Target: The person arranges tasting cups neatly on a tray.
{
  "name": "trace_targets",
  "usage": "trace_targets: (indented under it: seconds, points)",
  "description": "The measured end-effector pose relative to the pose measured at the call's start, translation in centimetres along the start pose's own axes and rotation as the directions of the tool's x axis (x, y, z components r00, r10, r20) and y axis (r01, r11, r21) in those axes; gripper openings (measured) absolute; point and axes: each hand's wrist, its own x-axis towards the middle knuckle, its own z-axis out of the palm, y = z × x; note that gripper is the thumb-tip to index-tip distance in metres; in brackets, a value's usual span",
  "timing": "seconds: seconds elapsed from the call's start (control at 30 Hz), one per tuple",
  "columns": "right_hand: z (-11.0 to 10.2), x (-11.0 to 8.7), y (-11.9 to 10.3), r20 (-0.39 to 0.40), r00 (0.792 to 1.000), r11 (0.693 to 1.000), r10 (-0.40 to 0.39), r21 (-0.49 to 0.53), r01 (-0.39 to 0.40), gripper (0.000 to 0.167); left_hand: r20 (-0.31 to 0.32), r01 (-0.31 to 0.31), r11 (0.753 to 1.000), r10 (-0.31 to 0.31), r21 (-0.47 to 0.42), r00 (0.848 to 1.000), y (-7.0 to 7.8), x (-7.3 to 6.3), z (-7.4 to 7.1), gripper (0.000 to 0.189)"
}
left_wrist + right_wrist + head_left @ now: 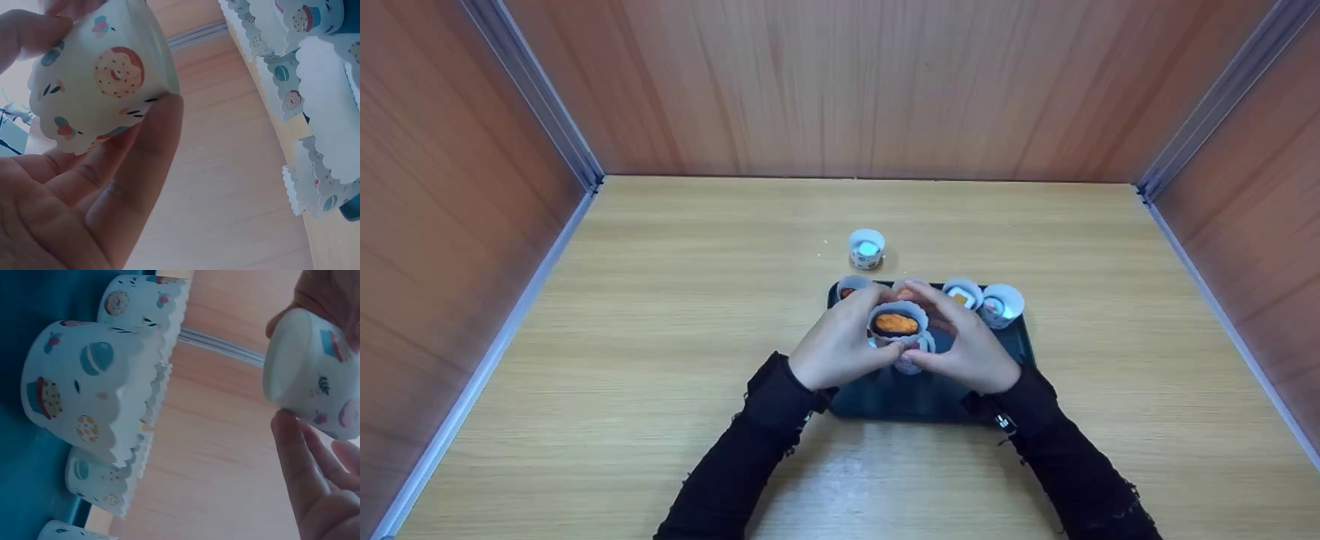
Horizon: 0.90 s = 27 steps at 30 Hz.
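A white paper baking cup (898,339), scalloped at the rim and printed with donuts, is held up between both hands. Inside it lies an orange-topped, dark-based item (896,323). My left hand (847,341) curls round the cup's left side, and its fingers (149,163) press the printed wall in the left wrist view. From the other side my right hand (964,345) curls round it, with fingertips against the cup near its base in the right wrist view. Below the held cup, partly hidden, another paper cup (911,365) stands on a dark tray (900,401).
Along the tray's far edge stand several filled paper cups, among them a left one (853,285) and a right one (1003,306). Beyond the tray, a single cup (866,251) stands on the wooden table (660,315). Small crumbs lie near it. Wood-grain panels wall the table in.
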Motion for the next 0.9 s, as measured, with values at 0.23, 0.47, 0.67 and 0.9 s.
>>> trace_targets:
  seconds: [0.23,0.47,0.67,0.9]
  points:
    - [1.0,0.1,0.2,-0.03,0.999,0.997,0.015,-0.069,-0.017,0.076,-0.008,0.028,1.0,-0.028,0.006,1.0,0.3,-0.1,0.2,0.053]
    - [0.9,0.1,0.2,-0.085,0.996,0.995,-0.029,-0.097,0.021,0.069,-0.064,0.012,0.999,-0.015,-0.048,0.998,0.3,-0.2,0.1,0.057]
    - [-1.1,-0.5,0.4,-0.16,0.985,0.986,0.06,-0.147,-0.084,0.066,-0.181,0.128,0.984,-0.15,-0.126,0.972,-0.6,-0.7,-1.2,0.058]
    - [-3.8,-2.0,1.8,-0.205,0.963,0.968,0.173,-0.147,-0.205,0.063,-0.265,0.345,0.934,-0.356,-0.09,0.896,-4.5,-2.0,-1.9,0.052]
